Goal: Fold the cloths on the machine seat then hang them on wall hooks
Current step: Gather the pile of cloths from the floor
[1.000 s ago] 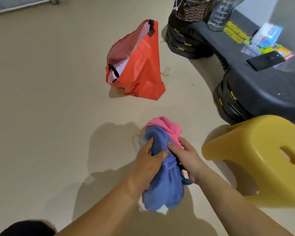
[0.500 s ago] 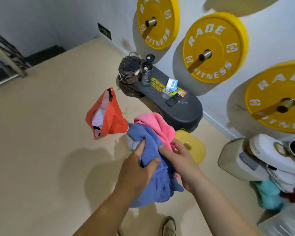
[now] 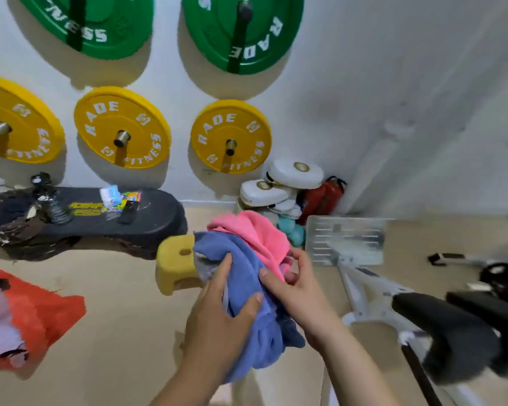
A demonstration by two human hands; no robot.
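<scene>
While left hand (image 3: 220, 315) grips blue cloth (image 3: 247, 288), right hand (image 3: 296, 291) pinches pink cloth (image 3: 255, 232) bunched above.

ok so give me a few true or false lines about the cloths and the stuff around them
1. The left hand grips the blue cloth. True.
2. The pink cloth hangs on a wall hook. False: the right hand holds it, bunched with the blue cloth.
3. A yellow stool stands on the floor. True.
4. The orange bag sits on the stool. False: it lies on the floor, far left.
5. Every weight plate on the wall is yellow. False: green plates hang above the yellow plates.
</scene>
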